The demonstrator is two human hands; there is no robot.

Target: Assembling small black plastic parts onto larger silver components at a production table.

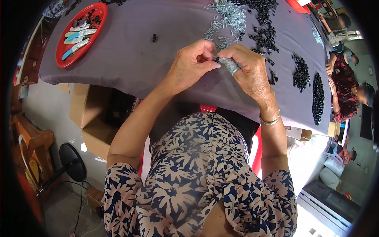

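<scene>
My left hand [193, 61] and my right hand [248, 71] meet above the grey cloth-covered table [130, 55]. Between their fingertips is a small dark part [216, 59], pinched from both sides. The index finger of my right hand wears a grey wrap [230, 65], and a silver bangle [270, 120] circles that wrist. Just beyond the hands lies a heap of small silver pins [227, 15] and a scatter of small black parts [263, 33].
A red tray [63, 51] with white and blue tools and glasses sits at the far left. More black part piles [318, 96] lie at the right, where other people [345, 85] sit. A lone black part [154, 38] lies mid-table. Cardboard boxes [89, 114] and a fan [73, 162] stand below.
</scene>
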